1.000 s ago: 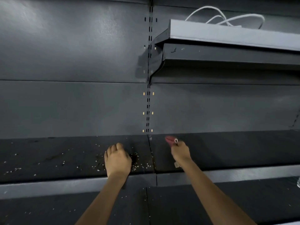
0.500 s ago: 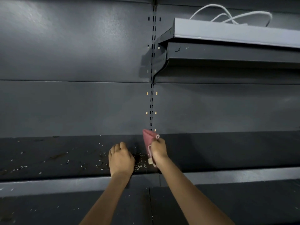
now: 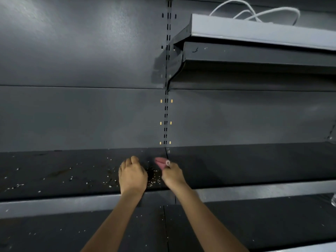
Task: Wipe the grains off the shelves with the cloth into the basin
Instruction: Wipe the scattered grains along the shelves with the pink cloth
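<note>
Between our hands lie grains (image 3: 153, 177) on the shelf (image 3: 54, 175); our right hand (image 3: 172, 176) grips the cloth (image 3: 161, 162), our left hand (image 3: 132, 176) rests curled, holding nothing we can see.

Dark metal shelf (image 3: 254, 166) across the middle, its grey front lip running along the near edge and a seam splitting it at the centre; pale grains (image 3: 109, 180) scattered over the left half, thickest in a small heap (image 3: 153, 177) just left of the seam near the front lip. Lower shelf (image 3: 263, 220) beneath, with sparse specks strewn over its left part. Upper shelf (image 3: 254, 31) at the top right, a white cable (image 3: 254, 12) looped along its back edge.
</note>
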{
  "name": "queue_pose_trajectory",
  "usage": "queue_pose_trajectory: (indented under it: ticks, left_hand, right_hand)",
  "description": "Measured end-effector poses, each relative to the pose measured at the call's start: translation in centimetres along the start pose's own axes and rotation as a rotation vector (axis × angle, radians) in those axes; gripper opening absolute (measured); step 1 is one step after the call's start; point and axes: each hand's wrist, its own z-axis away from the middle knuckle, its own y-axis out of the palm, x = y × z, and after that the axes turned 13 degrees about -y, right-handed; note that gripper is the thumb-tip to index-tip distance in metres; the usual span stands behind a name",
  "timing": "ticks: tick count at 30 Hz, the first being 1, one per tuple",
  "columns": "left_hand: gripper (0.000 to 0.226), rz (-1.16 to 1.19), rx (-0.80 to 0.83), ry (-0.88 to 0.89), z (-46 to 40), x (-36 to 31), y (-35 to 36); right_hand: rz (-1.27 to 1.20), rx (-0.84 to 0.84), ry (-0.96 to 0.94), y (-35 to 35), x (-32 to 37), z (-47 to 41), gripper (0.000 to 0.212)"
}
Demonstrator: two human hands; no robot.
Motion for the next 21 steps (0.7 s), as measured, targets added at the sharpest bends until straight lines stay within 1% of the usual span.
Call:
queue_pose_trajectory:
  ticks: [2,3,4,5,6,7,8,9,11,12,13,14,15,18,19,21]
  left_hand:
    - [0.027,0.015,-0.008,0.014,0.0,0.0,-0.1]
    - [0.026,0.026,-0.013,0.022,0.0,0.1,-0.1]
    - [0.026,0.032,-0.016,0.03,0.1,0.1,0.0]
    - [0.026,0.036,-0.016,0.033,0.0,0.2,0.0]
    - [0.026,0.04,-0.014,0.033,0.0,0.2,0.0]
    - [0.026,0.046,-0.011,0.032,0.0,0.1,0.0]
    - [0.027,0.052,-0.01,0.032,0.0,0.2,0.0]
    - [0.026,0.056,-0.009,0.03,0.0,0.1,0.0]
    - [0.027,0.053,-0.009,0.032,0.0,0.1,0.0]
    - [0.027,0.053,-0.009,0.035,0.1,0.1,-0.1]
    - [0.027,0.053,-0.009,0.038,0.1,0.1,-0.1]
    - [0.026,0.053,-0.01,0.04,0.1,0.1,-0.1]
    - [0.026,0.054,-0.013,0.041,0.1,0.1,-0.1]
    - [0.024,0.065,-0.019,0.035,0.2,0.0,-0.1]
    - [0.025,0.063,-0.02,0.032,0.2,0.0,-0.2]
    - [0.025,0.047,-0.009,0.021,0.2,-0.1,-0.3]
  right_hand:
    - [-0.012,-0.03,0.024,1.0,0.7,-0.1,0.039]
    - [-0.061,-0.026,0.032,1.0,1.0,0.0,0.038]
    - [-0.141,0.005,0.035,0.7,1.2,0.0,0.037]
    - [-0.271,0.047,0.052,0.0,1.5,-0.1,0.037]
    - [-0.463,0.068,0.087,-0.9,2.1,-0.2,0.038]
    - [-0.584,0.026,0.146,-2.0,2.3,-0.4,0.038]
    - [-0.608,-0.054,0.202,-3.1,2.5,-0.5,0.031]
    - [-0.532,-0.138,0.235,-4.1,2.3,-0.8,0.024]
    - [-0.385,-0.273,0.201,-5.6,1.2,-1.4,0.021]
    - [-0.31,-0.31,0.185,-6.1,0.5,-1.6,0.021]
    - [-0.223,-0.31,0.163,-6.1,-0.2,-1.7,0.021]
    - [-0.149,-0.284,0.144,-6.0,-0.6,-1.5,0.026]
    - [-0.08,-0.222,0.132,-5.6,-1.0,-1.2,0.032]
    - [0.139,0.009,0.063,-3.3,-1.2,-0.4,0.043]
    - [0.085,0.085,0.052,-2.5,-1.0,-0.4,0.043]
    - [-0.137,0.179,0.098,-0.4,0.2,-1.2,0.043]
